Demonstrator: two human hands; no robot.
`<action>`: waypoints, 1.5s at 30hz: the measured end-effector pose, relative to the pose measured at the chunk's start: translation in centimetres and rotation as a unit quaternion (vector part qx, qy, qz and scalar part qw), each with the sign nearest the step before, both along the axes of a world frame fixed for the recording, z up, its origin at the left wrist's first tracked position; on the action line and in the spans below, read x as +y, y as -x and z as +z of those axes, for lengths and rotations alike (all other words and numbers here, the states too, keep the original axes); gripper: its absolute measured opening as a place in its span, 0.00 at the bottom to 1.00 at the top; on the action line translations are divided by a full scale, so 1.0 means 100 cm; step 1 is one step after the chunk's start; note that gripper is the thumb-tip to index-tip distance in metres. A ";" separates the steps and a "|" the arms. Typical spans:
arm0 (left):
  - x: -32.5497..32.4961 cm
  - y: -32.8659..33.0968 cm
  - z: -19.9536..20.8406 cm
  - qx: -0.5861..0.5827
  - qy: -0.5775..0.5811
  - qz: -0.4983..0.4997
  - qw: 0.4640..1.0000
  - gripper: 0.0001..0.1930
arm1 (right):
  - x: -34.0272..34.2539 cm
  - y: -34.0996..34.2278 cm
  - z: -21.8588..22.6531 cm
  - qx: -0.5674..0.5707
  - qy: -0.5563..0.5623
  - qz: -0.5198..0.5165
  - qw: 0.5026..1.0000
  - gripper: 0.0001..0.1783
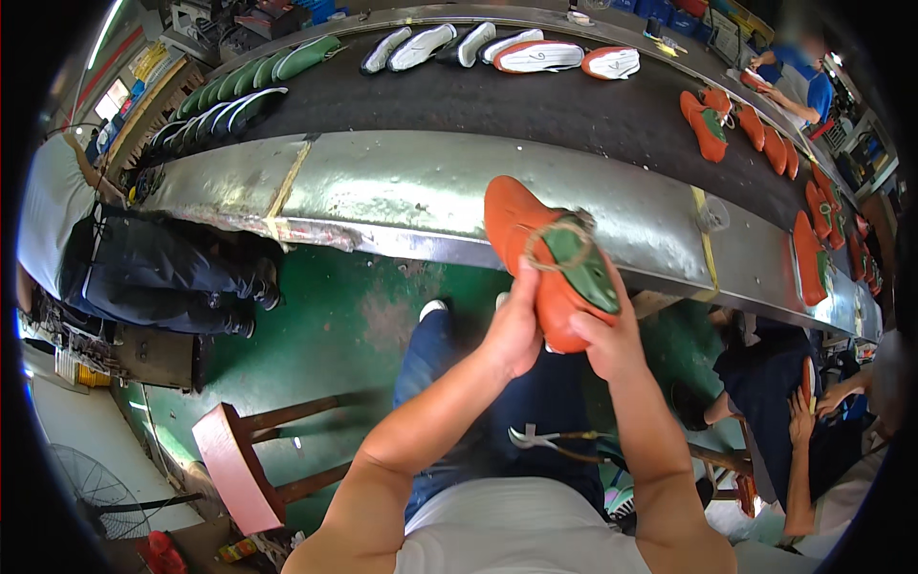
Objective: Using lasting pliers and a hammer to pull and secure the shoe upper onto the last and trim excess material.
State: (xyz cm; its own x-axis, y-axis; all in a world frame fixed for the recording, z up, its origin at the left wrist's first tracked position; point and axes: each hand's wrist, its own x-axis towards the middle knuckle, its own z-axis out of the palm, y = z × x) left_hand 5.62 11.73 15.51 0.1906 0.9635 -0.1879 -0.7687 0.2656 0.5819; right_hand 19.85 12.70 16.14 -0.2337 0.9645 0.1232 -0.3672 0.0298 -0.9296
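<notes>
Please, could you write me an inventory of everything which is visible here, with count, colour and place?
Shoe in hand: one, orange, centre
Insert: one, green, in that shoe's opening
Cord loop: one, tan, on that shoe
Belt: one, black, across top
Ledge: one, silver, belt's near side
Green shoes: several, belt's left
Pale-soled shoes: about six, white, belt's far edge
Orange shoes: several, right side
Pincers: one, silver, by lap
Stool: one, reddish, lower left
Fan: one, dark, lower left
Co-workers: at least three, left and right
Left hand, right hand: one each, bare, holding the shoe
</notes>
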 end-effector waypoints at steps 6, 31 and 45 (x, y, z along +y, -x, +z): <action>0.032 0.039 0.010 0.182 -0.074 -0.077 0.977 0.34 | 0.075 -0.037 0.052 0.216 0.197 -0.054 0.955 0.29; 0.516 0.196 -0.023 0.764 -0.076 0.172 0.617 0.44 | 0.333 -0.008 -0.033 -0.573 -0.283 -0.101 0.763 0.18; 0.576 0.170 -0.023 0.849 -0.034 0.150 0.505 0.41 | 0.334 -0.004 -0.030 -0.565 -0.260 -0.106 0.776 0.15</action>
